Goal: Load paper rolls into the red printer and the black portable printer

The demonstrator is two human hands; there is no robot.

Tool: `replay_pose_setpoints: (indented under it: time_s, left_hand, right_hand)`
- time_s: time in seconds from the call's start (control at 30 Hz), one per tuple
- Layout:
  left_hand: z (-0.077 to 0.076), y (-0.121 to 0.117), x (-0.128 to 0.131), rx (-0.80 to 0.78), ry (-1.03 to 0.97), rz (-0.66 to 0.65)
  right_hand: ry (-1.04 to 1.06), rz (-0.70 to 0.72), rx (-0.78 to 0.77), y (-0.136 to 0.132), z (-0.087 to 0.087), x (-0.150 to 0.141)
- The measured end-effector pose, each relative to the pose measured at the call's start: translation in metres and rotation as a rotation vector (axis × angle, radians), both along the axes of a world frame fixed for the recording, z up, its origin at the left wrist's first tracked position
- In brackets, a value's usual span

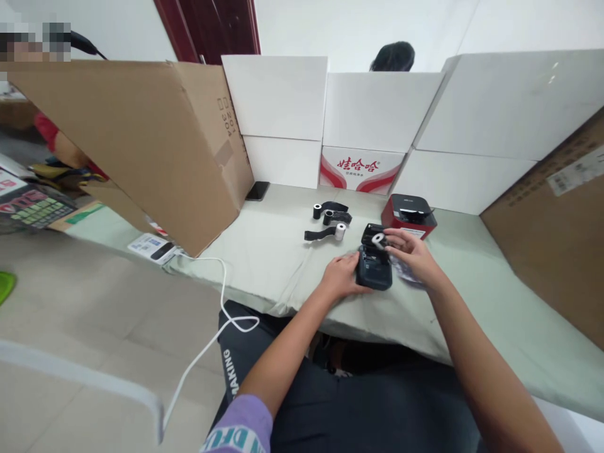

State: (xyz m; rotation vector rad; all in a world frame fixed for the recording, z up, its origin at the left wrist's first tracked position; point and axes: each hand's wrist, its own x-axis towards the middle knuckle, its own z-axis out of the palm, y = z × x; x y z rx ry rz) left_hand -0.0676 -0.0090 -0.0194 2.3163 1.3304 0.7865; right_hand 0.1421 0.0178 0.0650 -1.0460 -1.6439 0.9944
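Note:
My left hand (341, 277) is closed around the left side of a small black portable printer (375, 272), which rests on the table near its front edge. The printer's lid is raised at the back. Between the fingers of my right hand (409, 251) is a small white paper roll (378, 240), just over the open printer. Something crumpled and pale, perhaps a plastic bag (406, 274), lies under my right hand, partly hidden. Beyond my hands lie several small rolls with black strips pulled out, among them a white-cored roll (340, 231) and a black one (316, 211).
A red and black box-shaped device (409, 215) stands behind my right hand. White boxes (278, 100) wall off the back, with brown cartons (155, 145) at either side. A phone (257, 190) lies by the left carton. A white cable (223, 283) hangs off the front edge.

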Motion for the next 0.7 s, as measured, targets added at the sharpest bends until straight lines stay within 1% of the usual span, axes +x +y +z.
replay_pose_setpoints:
  time_s: [0.13,0.17,0.23,0.33,0.4,0.57,0.63,0.7]
  left_hand:
    - [-0.001,0.001,0.0,0.013,0.044,0.0]
    - [-0.001,0.001,0.0,0.019,0.05,0.001]
    - [0.0,0.001,0.0,0.03,0.058,-0.001]
    - [0.0,0.001,0.0,0.044,0.067,0.002]
    - [-0.001,0.002,0.0,0.04,0.067,0.011]
    - [-0.003,0.004,0.001,0.013,0.059,0.009]
    - [-0.003,0.004,0.001,0.01,0.049,0.006]
    - [-0.002,0.004,0.001,0.009,0.039,0.003]
  right_hand:
    - [-0.491,-0.005,0.195,0.011,-0.008,0.006]
    - [-0.586,-0.008,0.235,0.013,-0.011,0.005]
    - [-0.711,-0.014,0.294,0.017,-0.018,0.002]
    - [-0.793,-0.032,0.327,0.021,-0.024,-0.003]
    - [-0.843,-0.052,0.336,0.022,-0.024,-0.006]
    - [-1.051,-0.142,0.351,0.019,-0.013,-0.013]
    - [-1.036,-0.203,0.391,0.017,-0.008,-0.015]
    - [-0.969,-0.302,0.466,0.018,-0.005,-0.016]
